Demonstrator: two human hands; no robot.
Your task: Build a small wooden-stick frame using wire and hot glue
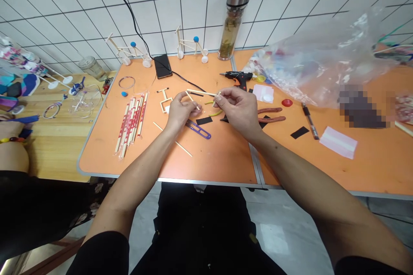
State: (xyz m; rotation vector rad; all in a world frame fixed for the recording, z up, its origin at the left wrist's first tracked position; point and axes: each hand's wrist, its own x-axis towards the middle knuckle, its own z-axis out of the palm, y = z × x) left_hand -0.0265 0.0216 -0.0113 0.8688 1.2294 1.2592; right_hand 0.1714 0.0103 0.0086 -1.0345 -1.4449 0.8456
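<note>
Sticks (202, 93), thin and pale, meet at angles between the two hands, above the orange worktop (222, 161) near the middle of the frame. The left hand (180, 112) has its thumb and fingers closed in a pinch on a slanting stick; the right hand (238, 107) pinches the right end of the piece, thumb against fingertips. Both forearms reach in over the front edge, from the lower left and lower right of the frame.

Between the forearms, a bare stretch of worktop runs down to the metal-trimmed front edge, crossed only by a loose stick (183, 149) and, at the right, a metal seam. Close around the hands it is tighter: purple snips (203, 132) and a black strip (204, 120) lie just below them, a small stick frame (166, 104) sits left of the left hand, and pliers (272, 119) spread their handles to the right of the right hand. A black glue gun (239, 78) lies above the right hand.

Red-and-white wrapped sticks (130, 122) take up the left part, with bare surface between them and the rounded corner. Along the back edge, by the tiled wall, stand two stick models (129, 53), a phone (163, 66) lying flat, and an upright bottle (229, 36). A clear plastic bag (309, 60) crowds the back right. Bare surface surrounds the marker (310, 121) and pink-and-white packet (338, 142) at right. Beyond the left edge, another person's arm (13, 154) rests by a wooden table (61, 142).
</note>
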